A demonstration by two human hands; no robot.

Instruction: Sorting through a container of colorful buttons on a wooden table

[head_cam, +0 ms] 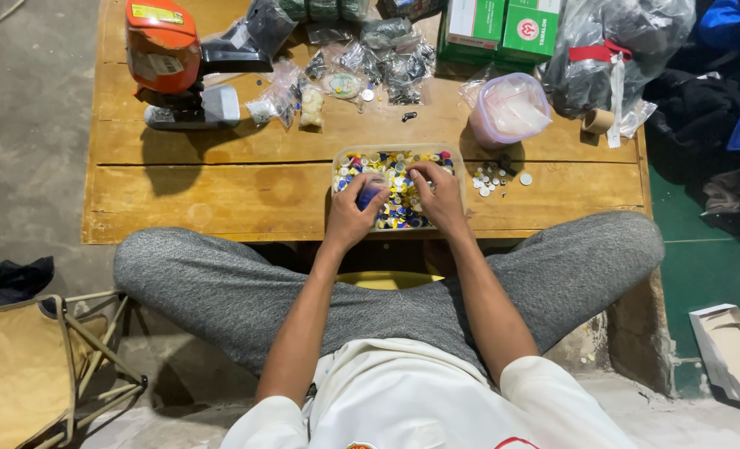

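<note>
A shallow tray (337,158) is sitting at the near edge of the low table (220,199), right in front of the seated person, with small caps (399,166) lying in it. Both hands are resting in the tray, the left hand (351,214) beside the right hand (438,198). Loose buttons (493,178) are lying just right of the tray. A lidded tub (509,110) is standing behind them, and a machine (174,66) is sitting at the far left.
</note>
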